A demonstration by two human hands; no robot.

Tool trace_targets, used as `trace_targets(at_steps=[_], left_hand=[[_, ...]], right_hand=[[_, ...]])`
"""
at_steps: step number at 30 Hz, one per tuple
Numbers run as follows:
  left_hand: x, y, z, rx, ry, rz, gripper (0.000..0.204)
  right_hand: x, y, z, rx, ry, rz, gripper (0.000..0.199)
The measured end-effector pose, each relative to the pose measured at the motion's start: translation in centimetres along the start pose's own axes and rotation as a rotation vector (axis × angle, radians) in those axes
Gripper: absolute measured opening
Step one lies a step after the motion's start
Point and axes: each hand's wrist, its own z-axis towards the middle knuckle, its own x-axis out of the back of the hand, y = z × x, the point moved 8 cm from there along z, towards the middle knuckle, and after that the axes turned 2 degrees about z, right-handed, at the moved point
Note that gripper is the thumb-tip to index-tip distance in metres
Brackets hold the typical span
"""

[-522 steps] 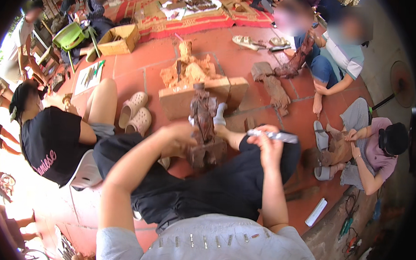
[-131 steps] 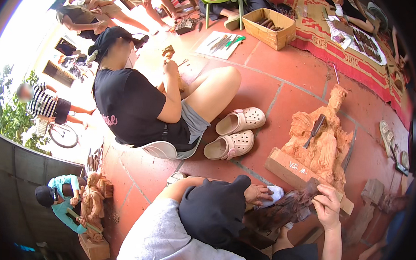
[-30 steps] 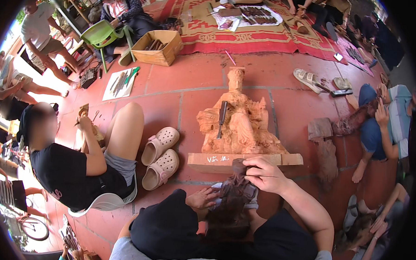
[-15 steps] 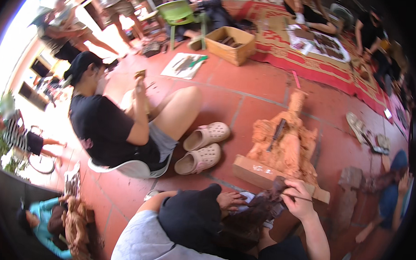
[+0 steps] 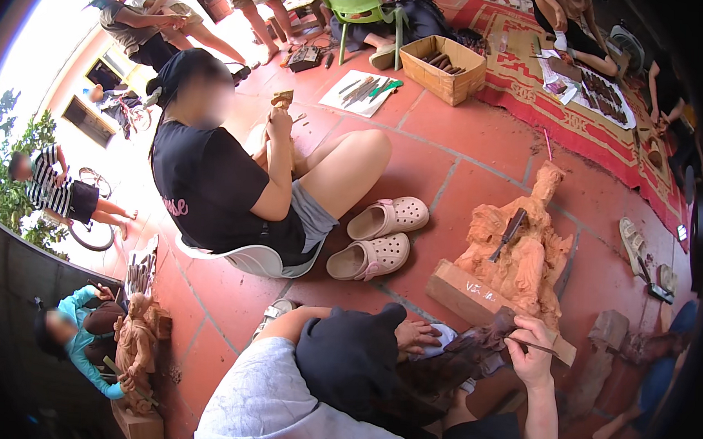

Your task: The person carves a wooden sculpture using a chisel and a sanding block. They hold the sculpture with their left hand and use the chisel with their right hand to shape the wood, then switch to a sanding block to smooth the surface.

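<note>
"Head view: where first?"

"Lower right of the frame, to the dark carved figure [image 5: 479,347]. Leans aslant, head toward the upper right, lower part down by the black trousers [image 5: 341,356], partly lost in shadow."

"And at the right hand [image 5: 532,354]?"

"Just beside the figure's head. Holds a thin brown stick [image 5: 551,352] in a narrow pinch of the fingers. Touching the carving with the tip or only near? Cannot tell."

"At the left hand [image 5: 417,337]?"

"Rests back upward, left of the figure, fingers loosely spread, next to something pale [image 5: 442,340]. Cloth or footwear: cannot tell which."

"Farther up on the right?"

"On the red tiled floor [image 5: 430,137], a larger orange-brown statue [image 5: 526,255] on a wooden base [image 5: 449,288], with a dark chisel [image 5: 508,235] lying against the front."

"Middle of the frame?"

"A pair of pink clogs [image 5: 378,238], side by side, near a person in a black shirt [image 5: 215,190], seated low, with a small carving [image 5: 282,99] in hand."

"Along the upper edge?"

"A green chair [image 5: 357,4], then a wooden box [image 5: 450,84] of dark sticks, a white sheet [image 5: 337,93] with tools below, and a red patterned mat [image 5: 522,82] to the right."

"Lower left?"

"A person in turquoise sleeves [image 5: 89,306], close against a reddish carved figure [image 5: 136,336]."
</note>
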Motion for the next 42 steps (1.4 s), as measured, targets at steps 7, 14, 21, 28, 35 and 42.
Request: trace_targets(at_steps=[7,14,21,28,35,42], left_hand=[[0.0,0.0,0.2,0.051,-0.063,0.024,0.06],[0.2,0.0,-0.2,0.036,-0.013,0.027,0.058],[-0.4,-0.2,0.0,0.055,-0.013,0.009,0.059],[-0.6,-0.2,0.0,0.002,0.02,0.01,0.059],[-0.4,-0.3,-0.2,-0.002,0.067,0.007,0.057],[-0.4,-0.4,-0.1,0.009,0.11,0.052,0.057]], right_hand=[[0.2,0.0,0.1,-0.004,0.01,0.001,0.015],[0.3,-1.2,0.4,0.042,-0.015,-0.032,0.017],[-0.2,-0.6,0.7,0.001,-0.061,0.006,0.016],[-0.1,-1.9,0.7,-0.007,-0.068,-0.026,0.017],[-0.1,-0.4,0.8,0.001,-0.053,0.015,0.015],[-0.6,-1.7,0.3,0.0,-0.042,-0.056,0.015]])
